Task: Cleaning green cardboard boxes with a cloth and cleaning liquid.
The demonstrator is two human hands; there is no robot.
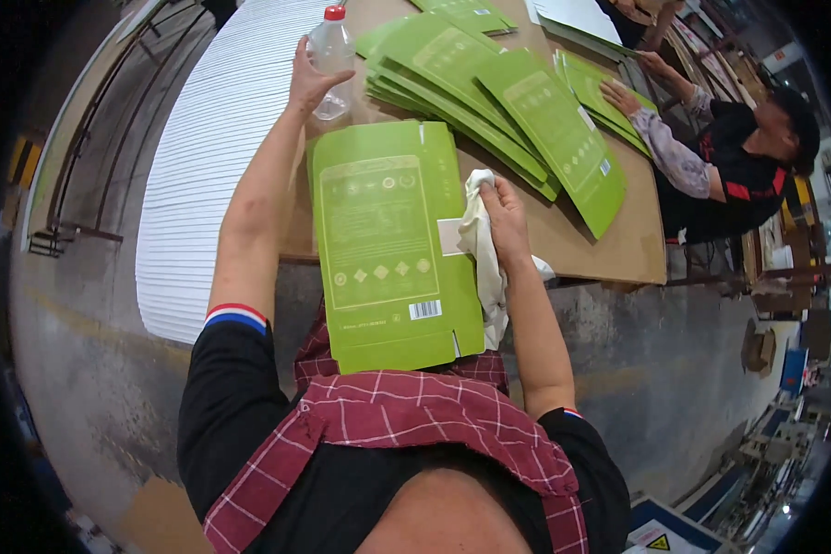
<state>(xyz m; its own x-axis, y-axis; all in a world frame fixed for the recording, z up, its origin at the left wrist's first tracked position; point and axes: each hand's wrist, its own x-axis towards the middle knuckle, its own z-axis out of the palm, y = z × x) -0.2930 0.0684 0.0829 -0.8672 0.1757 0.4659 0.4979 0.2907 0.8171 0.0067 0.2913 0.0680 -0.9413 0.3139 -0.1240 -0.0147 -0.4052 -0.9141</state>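
My left hand (316,81) reaches to the far side of the table, its thumb and fingers curved around a clear plastic bottle (335,57) with a red cap. The bottle stands upright. A white cloth (478,226) is pinched in my right hand (506,217) and hangs down along the right edge of a flat green carton (378,231). That carton lies in front of me, printed side up, with its near end past the table edge. A small pale tab (451,236) shows on its right side, partly covered by the cloth.
Overlapping green cartons (489,102) spread across the brown table (632,249) to the right. A large stack of white sheets (203,157) stands at the left. On the right, a co-worker (738,166) has hands on more green cartons. Another person's arm shows at the top right.
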